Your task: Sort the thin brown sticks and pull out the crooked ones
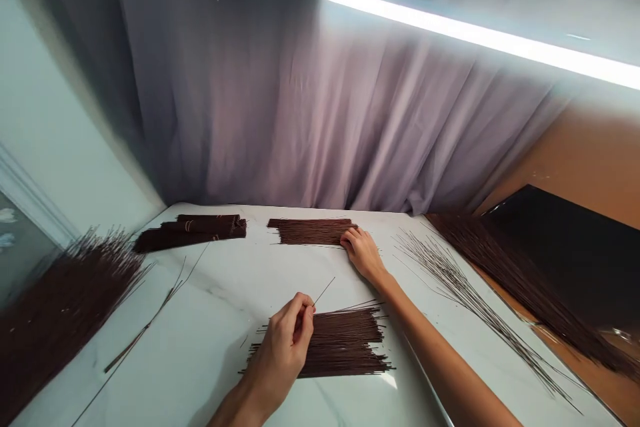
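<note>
A single thin dark-brown stick is pinched between the thumb and fingers of my left hand. Beneath and beside that hand lies a near pile of similar thin brown sticks, cut short and spread side by side. My right hand reaches forward to the right end of a far pile of short brown sticks. Its fingers are curled together there, touching the pile's end; whatever sits between the fingertips is hidden.
Tied brown bundles lie at the table's back left. A large mass of long sticks fills the left edge, with a loose thin bunch beside it. More loose strands and a long dark bundle lie right. A curtain hangs behind.
</note>
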The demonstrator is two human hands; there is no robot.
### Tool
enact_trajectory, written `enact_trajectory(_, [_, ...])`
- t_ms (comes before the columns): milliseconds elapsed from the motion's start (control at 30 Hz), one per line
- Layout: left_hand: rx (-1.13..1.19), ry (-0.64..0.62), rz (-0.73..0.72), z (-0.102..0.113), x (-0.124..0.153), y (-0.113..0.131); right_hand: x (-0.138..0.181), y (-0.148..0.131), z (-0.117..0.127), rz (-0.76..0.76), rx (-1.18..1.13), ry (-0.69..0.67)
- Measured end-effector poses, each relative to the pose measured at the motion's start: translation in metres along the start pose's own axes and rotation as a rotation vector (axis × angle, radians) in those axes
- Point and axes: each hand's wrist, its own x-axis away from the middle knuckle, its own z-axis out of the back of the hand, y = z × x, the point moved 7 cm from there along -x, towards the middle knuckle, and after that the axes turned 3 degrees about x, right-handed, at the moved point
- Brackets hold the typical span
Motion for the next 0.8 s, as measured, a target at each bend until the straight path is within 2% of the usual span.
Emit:
enact_trajectory(267, [0.189, -0.044, 0.169, -0.001, 0.001, -0.005, 0.022, -0.003, 0.024, -0.022, 0.01, 0.079])
enact_trajectory(467, [0.304, 0.026, 0.205, -0.002, -0.002, -0.015, 0.047, -0.002, 0.055, -0.126, -0.084, 0.193])
enact_trajectory(567, [0.363, 0.054, 0.265, -0.001, -0.005, -0.025, 0.081, -0.021, 0.075, -0.162, -0.196, 0.228])
enact_trajectory(700, [0.474, 0.017, 0.329, -0.003, -0.007, -0.032, 0.125, -0.056, 0.09, -0.16, -0.435, 0.115])
enact_trajectory(800, [0.543, 0.008, 0.323, -0.001, -0.007, -0.03, 0.136, -0.074, 0.098, -0.141, -0.466, 0.065])
